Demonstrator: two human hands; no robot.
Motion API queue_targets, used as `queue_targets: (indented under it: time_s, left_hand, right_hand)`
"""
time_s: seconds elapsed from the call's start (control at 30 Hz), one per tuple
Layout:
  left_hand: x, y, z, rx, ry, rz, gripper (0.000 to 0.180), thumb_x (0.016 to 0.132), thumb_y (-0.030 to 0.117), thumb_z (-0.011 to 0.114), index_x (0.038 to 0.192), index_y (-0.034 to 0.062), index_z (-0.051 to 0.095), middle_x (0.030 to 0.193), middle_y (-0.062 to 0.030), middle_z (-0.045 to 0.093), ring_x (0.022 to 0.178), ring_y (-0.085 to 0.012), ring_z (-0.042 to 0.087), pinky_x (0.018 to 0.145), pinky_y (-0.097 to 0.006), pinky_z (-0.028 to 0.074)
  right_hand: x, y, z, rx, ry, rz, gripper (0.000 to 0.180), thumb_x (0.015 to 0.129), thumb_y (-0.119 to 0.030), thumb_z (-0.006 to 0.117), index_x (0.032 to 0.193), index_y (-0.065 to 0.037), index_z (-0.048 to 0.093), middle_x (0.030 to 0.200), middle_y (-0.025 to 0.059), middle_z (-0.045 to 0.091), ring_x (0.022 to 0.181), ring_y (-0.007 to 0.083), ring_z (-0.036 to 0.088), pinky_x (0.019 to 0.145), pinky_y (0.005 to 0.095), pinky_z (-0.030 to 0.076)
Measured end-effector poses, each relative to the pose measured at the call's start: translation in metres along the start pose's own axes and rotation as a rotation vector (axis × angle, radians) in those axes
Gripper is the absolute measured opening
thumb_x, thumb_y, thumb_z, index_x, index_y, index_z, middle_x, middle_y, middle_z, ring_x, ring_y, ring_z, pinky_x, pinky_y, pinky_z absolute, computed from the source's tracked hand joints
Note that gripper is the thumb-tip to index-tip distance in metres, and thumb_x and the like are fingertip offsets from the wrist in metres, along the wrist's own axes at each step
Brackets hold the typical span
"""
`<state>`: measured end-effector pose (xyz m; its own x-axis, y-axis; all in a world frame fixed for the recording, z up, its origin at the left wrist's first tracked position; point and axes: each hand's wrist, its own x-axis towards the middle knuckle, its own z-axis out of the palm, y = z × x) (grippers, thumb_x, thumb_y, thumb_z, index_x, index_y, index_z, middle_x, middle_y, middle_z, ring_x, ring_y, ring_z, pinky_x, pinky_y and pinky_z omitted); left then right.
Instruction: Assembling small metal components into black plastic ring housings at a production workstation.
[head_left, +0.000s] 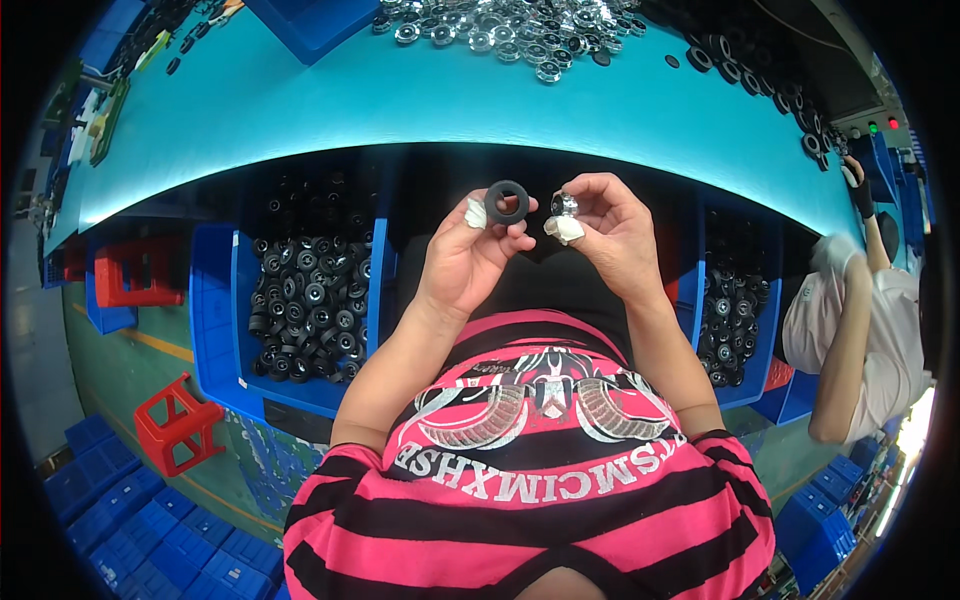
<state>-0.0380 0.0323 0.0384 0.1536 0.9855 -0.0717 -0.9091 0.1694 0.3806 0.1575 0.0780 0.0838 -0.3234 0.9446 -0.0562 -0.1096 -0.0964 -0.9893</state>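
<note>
In front of my chest, just off the table's near edge, my left hand (470, 252) grips a black rubber tyre (493, 203) by its rim, its round hole showing. Close beside it, my right hand (618, 235) pinches a small shiny chrome wheel hub (563, 204) between thumb and fingers. The tyre and the hub are apart, with a narrow gap between them. White wrapping covers a left finger or thumb and my right thumb.
Blue bins (240, 310) of finished-looking black wheels (310, 300) stand below the turquoise table (400, 100) on both sides. Chrome hubs (510, 35) are heaped at its far side, black tyres (740, 75) at the far right. A co-worker (860, 320) sits right; red stools (177, 425) stand left.
</note>
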Motion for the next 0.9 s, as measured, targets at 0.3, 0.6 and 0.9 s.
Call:
queue_targets:
  time_s: [0.3,0.6,0.9]
  left_hand:
    - [-0.001,-0.001,-0.006,-0.084,0.045,-0.037,0.03,0.106,0.021,0.05,0.123,-0.0016,0.058,0.121,-0.0261,0.062,0.092,-0.0199,0.065,0.089,-0.041,0.059]
    - [-0.001,-0.001,-0.006,-0.047,0.025,-0.033,0.03,0.106,0.024,0.051,0.122,-0.0004,0.058,0.121,-0.0243,0.063,0.093,-0.0208,0.066,0.087,-0.041,0.06]
    - [-0.001,0.001,0.021,0.631,0.135,0.289,0.037,0.086,-0.005,0.074,0.117,0.0013,0.056,0.117,-0.012,0.064,0.097,-0.0166,0.067,0.084,-0.032,0.058]
  right_hand:
    - [0.0,0.002,0.002,-0.005,-0.008,-0.001,0.034,0.081,0.002,0.076,0.113,-0.001,0.064,0.101,0.0034,0.063,0.09,0.0078,0.061,0.079,0.0221,0.057]
    - [0.002,0.004,0.003,-0.012,-0.014,0.009,0.033,0.081,0.002,0.076,0.112,-0.001,0.065,0.103,0.0034,0.063,0.091,0.0082,0.061,0.08,0.0225,0.057]
    - [0.003,0.002,0.004,0.254,-0.093,0.196,0.032,0.091,0.003,0.058,0.123,0.0,0.061,0.108,0.0064,0.064,0.091,0.0107,0.064,0.078,0.0244,0.057]
